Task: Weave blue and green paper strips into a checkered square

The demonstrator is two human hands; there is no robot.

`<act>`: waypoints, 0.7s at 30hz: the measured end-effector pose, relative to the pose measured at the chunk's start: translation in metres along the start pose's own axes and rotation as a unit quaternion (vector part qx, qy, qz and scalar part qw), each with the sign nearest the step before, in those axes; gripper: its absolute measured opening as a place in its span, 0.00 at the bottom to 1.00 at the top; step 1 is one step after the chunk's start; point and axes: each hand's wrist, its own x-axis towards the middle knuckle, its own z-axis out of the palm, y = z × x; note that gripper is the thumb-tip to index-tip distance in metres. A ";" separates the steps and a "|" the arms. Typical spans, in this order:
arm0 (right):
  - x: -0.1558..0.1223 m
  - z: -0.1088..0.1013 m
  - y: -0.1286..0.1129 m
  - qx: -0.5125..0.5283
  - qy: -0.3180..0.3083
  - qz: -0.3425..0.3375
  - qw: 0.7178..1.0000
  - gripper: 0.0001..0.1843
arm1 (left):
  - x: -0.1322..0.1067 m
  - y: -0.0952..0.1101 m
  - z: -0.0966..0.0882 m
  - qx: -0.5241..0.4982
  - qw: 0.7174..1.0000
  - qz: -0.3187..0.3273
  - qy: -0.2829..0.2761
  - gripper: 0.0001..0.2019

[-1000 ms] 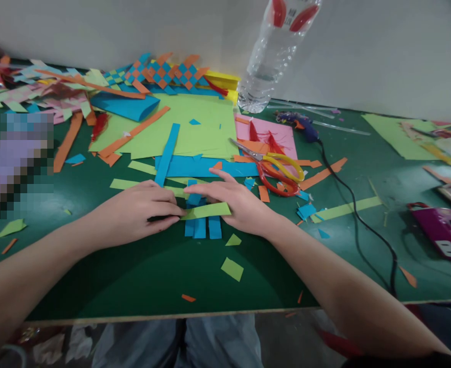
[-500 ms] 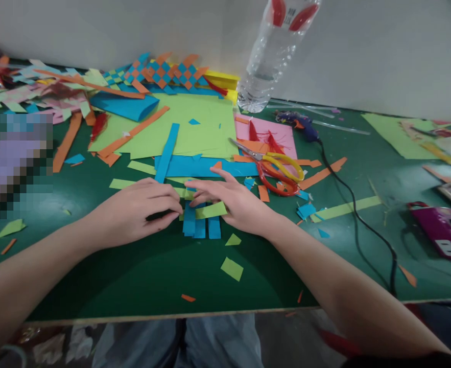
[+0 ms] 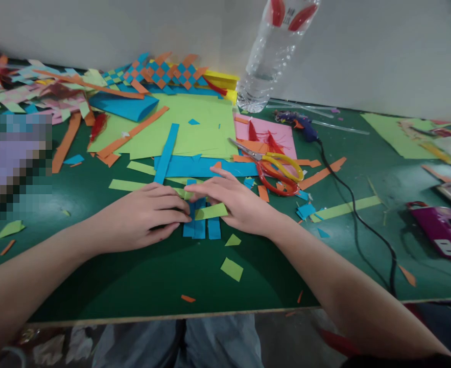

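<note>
My left hand (image 3: 143, 217) lies on the green table (image 3: 141, 276) with its fingers curled, the tips pinching the left edge of a small weave of blue strips (image 3: 202, 227) and a light green strip (image 3: 211, 210). My right hand (image 3: 235, 202) rests flat on the right side of the weave. Its fingers are stretched out and press the green strip and the blue strips down. Both hands meet over the weave, and part of it is hidden under them.
Red-and-yellow scissors (image 3: 277, 171) lie just right of my right hand. Behind are green paper sheets (image 3: 194, 128), a pink sheet (image 3: 282, 135), finished weaves (image 3: 164, 71), a plastic bottle (image 3: 271, 56), a glue gun (image 3: 302, 125) with a black cord (image 3: 363, 220), and scraps (image 3: 232, 268).
My left hand has slid to the right, onto the weave's left edge. The green strip has shifted a little under the fingers. My right hand has stayed nearly still.
</note>
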 end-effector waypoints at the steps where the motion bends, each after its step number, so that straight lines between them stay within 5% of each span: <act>1: 0.000 -0.001 -0.001 -0.004 0.005 0.005 1.000 0.38 | 0.000 0.000 0.000 -0.005 1.000 -0.002 0.000 0.12; 6: 0.001 -0.005 -0.001 -0.015 0.046 0.036 0.998 0.29 | 0.002 0.001 -0.001 -0.005 1.000 0.003 0.003 0.12; 11: 0.001 -0.012 0.000 -0.031 0.028 0.070 0.997 0.03 | 0.003 0.002 -0.002 -0.003 1.000 0.004 0.002 0.13; 21: 0.001 -0.018 -0.003 -0.051 -0.058 0.036 0.996 0.16 | 0.002 0.001 -0.001 0.002 1.000 0.003 -0.012 0.14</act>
